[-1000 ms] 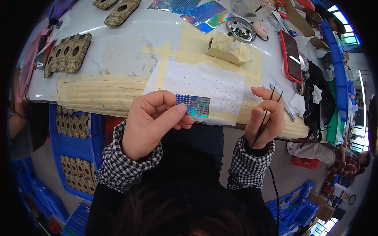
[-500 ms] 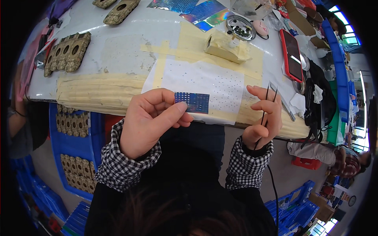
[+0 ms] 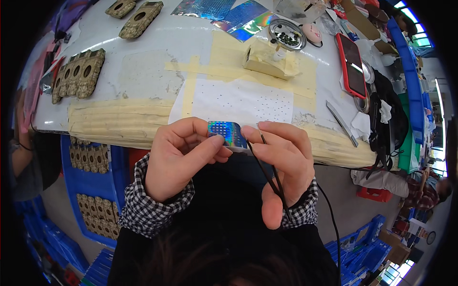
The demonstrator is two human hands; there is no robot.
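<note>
My left hand (image 3: pixel 179 159) pinches a small iridescent blue sheet of tiny squares (image 3: pixel 225 132) between thumb and fingers, just in front of the table's near edge. My right hand (image 3: pixel 281 164) holds thin black tweezers (image 3: pixel 268 168), their tips up against the right edge of that sheet, and its fingertips touch the sheet too. Behind both hands lies a white paper with small dots (image 3: pixel 241 101), taped down on the white table (image 3: pixel 143 52).
A tape-wrapped block (image 3: pixel 269 59), a round metal dish (image 3: pixel 286 34), holographic sheets (image 3: pixel 238 12) and a red phone (image 3: pixel 352 64) lie further back. Brown perforated moulds (image 3: pixel 76 74) sit at the left. Blue crates (image 3: pixel 90 162) stand under the table. Another person (image 3: pixel 410 183) sits at the right.
My right hand has moved left and in toward my left hand, bringing the tweezers to the sheet's edge. The sheet has tilted and catches more rainbow light.
</note>
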